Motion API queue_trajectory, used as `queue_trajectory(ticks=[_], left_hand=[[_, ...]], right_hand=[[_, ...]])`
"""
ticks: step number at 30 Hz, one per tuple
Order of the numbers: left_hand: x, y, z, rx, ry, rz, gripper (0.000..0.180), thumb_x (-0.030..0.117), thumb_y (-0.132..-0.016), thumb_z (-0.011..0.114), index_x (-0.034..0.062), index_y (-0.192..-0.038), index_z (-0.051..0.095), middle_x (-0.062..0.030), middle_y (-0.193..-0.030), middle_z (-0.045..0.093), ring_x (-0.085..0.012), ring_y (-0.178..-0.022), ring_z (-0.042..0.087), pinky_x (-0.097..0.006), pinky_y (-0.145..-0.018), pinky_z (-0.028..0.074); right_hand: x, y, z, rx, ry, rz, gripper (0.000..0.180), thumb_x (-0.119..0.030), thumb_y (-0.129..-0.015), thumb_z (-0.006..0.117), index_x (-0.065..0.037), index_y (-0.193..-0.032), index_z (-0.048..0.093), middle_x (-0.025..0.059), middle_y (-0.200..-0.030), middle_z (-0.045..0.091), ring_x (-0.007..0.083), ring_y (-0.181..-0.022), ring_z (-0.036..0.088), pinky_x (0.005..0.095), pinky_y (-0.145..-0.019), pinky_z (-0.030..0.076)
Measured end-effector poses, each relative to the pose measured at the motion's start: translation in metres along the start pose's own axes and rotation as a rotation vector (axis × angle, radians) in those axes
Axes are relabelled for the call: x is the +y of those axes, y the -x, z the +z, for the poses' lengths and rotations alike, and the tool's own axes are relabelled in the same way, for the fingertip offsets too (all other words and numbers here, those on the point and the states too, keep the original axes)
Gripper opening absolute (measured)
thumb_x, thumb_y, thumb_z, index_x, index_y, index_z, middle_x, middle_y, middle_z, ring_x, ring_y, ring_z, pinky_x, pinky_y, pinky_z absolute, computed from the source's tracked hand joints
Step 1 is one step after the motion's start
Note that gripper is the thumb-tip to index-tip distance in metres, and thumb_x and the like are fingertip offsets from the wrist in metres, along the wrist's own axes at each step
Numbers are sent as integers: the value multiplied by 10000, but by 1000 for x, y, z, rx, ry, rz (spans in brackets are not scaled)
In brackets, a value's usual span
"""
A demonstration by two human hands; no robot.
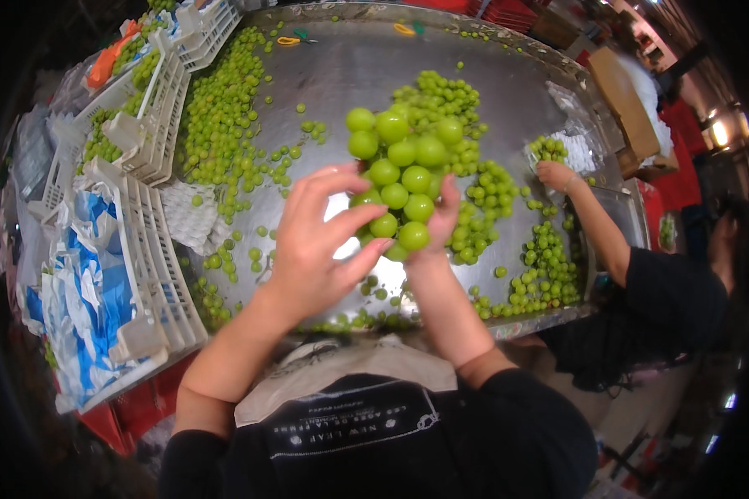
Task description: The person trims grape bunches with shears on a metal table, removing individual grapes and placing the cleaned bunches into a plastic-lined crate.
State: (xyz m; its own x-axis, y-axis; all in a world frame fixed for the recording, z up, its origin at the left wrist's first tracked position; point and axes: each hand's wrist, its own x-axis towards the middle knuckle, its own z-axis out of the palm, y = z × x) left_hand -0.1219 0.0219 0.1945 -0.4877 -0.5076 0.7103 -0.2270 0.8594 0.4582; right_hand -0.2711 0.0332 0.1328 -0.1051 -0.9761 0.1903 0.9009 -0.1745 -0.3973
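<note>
A bunch of large green grapes (414, 180) is held up above the metal table (324, 83), close to me. My right hand (439, 237) supports it from below and behind; its thumb shows on the right side while the other fingers are mostly hidden. My left hand (312, 237) comes from the left with bent fingers. Its index finger and thumb tips meet the lower left grapes, apparently with one grape between them. Behind the held bunch, more bunches of grapes (493, 193) lie on the table.
Loose grapes (220, 108) cover the table's left side. White plastic crates (162, 266) line the left edge, one holding blue and white wrapping (91, 283). Orange-handled scissors (290, 41) lie at the back. On the right, a co-worker's hand (555, 175) touches grapes in clear packaging near a cardboard box (616, 108).
</note>
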Motion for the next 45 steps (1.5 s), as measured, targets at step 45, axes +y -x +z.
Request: queue_trajectory(ticks=[45], left_hand=[[-21, 28, 22, 105, 20, -88, 305, 77, -587, 746, 60, -866, 625, -112, -1037, 535, -341, -1089, 494, -445, -886, 391]], right_hand=[[9, 21, -12, 71, -382, 258, 804, -653, -786, 396, -143, -1399, 290, 146, -1404, 315, 368, -1338, 192, 582, -1078, 144]])
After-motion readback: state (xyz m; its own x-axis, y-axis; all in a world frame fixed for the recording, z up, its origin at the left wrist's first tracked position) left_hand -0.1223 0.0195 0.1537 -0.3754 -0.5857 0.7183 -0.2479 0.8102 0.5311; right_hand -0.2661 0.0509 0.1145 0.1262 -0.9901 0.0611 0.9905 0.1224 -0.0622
